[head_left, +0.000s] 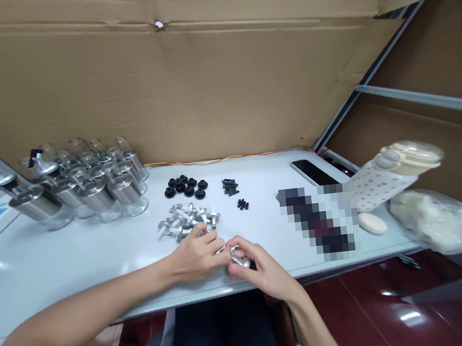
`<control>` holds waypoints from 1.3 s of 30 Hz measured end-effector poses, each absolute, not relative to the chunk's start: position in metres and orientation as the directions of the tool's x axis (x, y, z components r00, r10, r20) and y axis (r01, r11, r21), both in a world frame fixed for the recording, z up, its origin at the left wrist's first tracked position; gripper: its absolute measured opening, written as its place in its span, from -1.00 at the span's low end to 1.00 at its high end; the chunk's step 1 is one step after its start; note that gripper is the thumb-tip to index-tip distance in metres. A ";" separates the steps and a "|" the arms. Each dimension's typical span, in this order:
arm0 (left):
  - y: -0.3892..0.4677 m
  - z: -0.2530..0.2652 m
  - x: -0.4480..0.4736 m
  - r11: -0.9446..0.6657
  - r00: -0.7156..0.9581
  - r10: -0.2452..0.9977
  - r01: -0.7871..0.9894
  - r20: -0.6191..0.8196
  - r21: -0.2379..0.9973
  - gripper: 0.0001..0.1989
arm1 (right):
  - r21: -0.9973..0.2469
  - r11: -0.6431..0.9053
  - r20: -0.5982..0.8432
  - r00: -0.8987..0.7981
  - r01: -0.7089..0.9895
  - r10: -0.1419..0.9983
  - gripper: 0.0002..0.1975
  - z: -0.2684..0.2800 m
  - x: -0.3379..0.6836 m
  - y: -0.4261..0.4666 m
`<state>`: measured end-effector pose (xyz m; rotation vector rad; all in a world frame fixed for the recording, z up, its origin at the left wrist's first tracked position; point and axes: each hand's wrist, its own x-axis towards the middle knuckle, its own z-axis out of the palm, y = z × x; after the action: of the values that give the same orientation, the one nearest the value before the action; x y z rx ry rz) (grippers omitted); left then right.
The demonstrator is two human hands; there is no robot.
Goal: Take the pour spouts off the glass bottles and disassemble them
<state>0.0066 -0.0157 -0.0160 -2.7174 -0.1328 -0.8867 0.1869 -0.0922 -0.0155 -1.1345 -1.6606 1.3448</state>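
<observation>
My right hand (261,269) pinches a silver pourer spout (241,260) between thumb and fingers, low over the table's front edge. My left hand (198,254) meets it there, fingers curled in against the spout's left end; anything small inside them is hidden. Just beyond the left hand lies a loose pile of silver-and-white pourer spouts (188,216). Farther back are several black ribbed stoppers (189,190). To their right sit a small heap of thin black pieces (230,187) and a cluster of tiny black pieces (243,204).
Glass bottles with steel sleeves (95,195) crowd the left of the white table (255,165); two carry pourer tops (44,166). At right are a phone (315,172), a blurred-out patch, a white oval object (372,223), a spotted bottle (384,179) and a plastic bag (434,223). Cardboard (222,86) walls the back.
</observation>
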 end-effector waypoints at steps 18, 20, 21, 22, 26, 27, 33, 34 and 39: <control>-0.024 -0.025 0.011 -0.962 0.672 0.132 0.264 0.729 -0.070 -0.87 | -0.966 0.123 0.088 -0.159 0.226 0.983 -0.88 -0.021 0.188 -0.092; -0.025 -0.025 0.011 -0.962 0.680 0.138 0.266 0.720 -0.067 -0.86 | -0.972 0.123 0.096 -0.142 0.199 0.985 -0.87 -0.021 0.188 -0.092; -0.025 -0.025 0.010 -0.962 0.685 0.136 0.264 0.715 -0.070 -0.85 | -0.974 0.120 0.096 -0.131 0.190 0.987 -0.86 -0.021 0.188 -0.091; -0.025 -0.025 0.010 -0.962 0.693 0.131 0.261 0.709 -0.077 -0.85 | -0.976 0.115 0.093 -0.121 0.185 0.988 -0.87 -0.020 0.188 -0.091; -0.027 -0.023 0.011 -0.967 0.688 0.133 0.247 0.713 -0.057 -0.91 | -0.982 0.108 0.096 -0.087 0.152 0.992 -0.89 -0.019 0.188 -0.090; -0.027 -0.022 0.011 -0.969 0.682 0.144 0.244 0.717 -0.038 -0.90 | -0.985 0.114 0.105 -0.070 0.129 0.992 -0.89 -0.019 0.187 -0.090; -0.029 -0.020 0.009 -0.965 0.623 0.075 0.241 0.779 -0.099 -0.76 | -0.897 -0.046 -0.055 0.007 -0.440 0.998 -0.76 -0.017 0.154 -0.095; -0.029 -0.020 0.008 -0.963 0.619 0.062 0.243 0.783 -0.116 -0.80 | -0.839 -0.068 -0.098 0.029 -0.540 0.995 -0.74 -0.016 0.148 -0.096; -0.027 -0.017 0.008 -0.960 0.635 0.027 0.232 0.772 -0.157 -0.81 | -0.647 -0.044 -0.212 0.123 -0.761 0.969 -0.70 -0.010 0.135 -0.094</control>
<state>0.0084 -0.0271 -0.0174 -2.6160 -0.2113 -1.2293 0.1347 -0.0942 -0.0099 -0.7428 -0.3554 1.4474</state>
